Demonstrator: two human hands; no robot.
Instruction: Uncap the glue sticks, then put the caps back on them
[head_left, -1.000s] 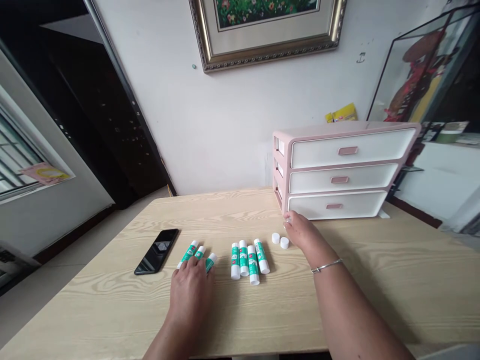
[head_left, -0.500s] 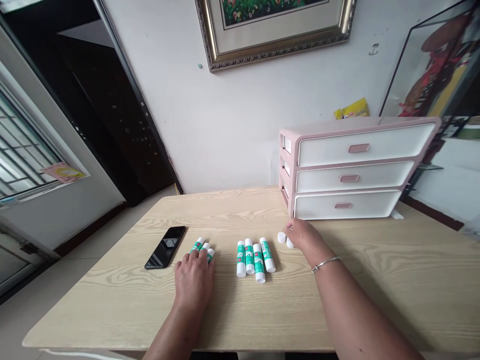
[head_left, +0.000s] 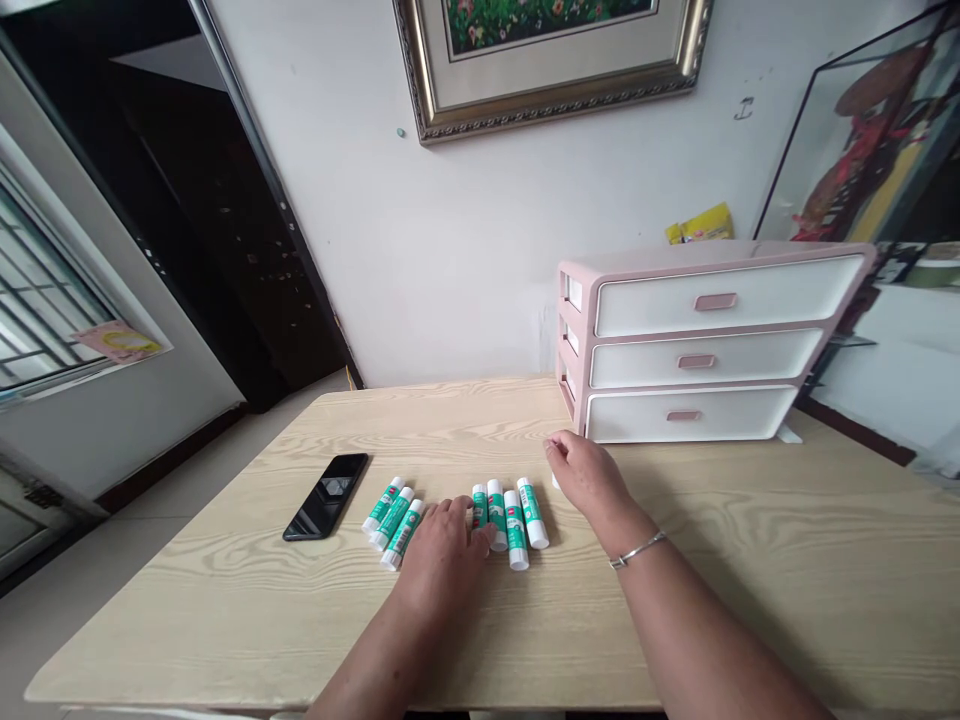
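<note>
Seven green-and-white glue sticks lie on the wooden table (head_left: 225, 610) in two groups. Three lie in the left group (head_left: 393, 517) and several in the right group (head_left: 516, 514). My left hand (head_left: 442, 548) reaches between the groups, with its thumb and fingers closed round the lower end of the right group's leftmost stick (head_left: 479, 495). My right hand (head_left: 586, 476) hovers just right of the sticks. Its fingertips are pinched together on something small. A sliver of a white cap (head_left: 556, 483) shows under it.
A black phone (head_left: 326, 497) lies left of the sticks. A pink three-drawer unit (head_left: 705, 350) stands at the back right against the wall, drawers closed. A framed picture hangs above, and a dark doorway is at the left.
My left hand left the three sticks and moved right onto the other group. My right hand shifted left and lifted, covering the two white caps.
</note>
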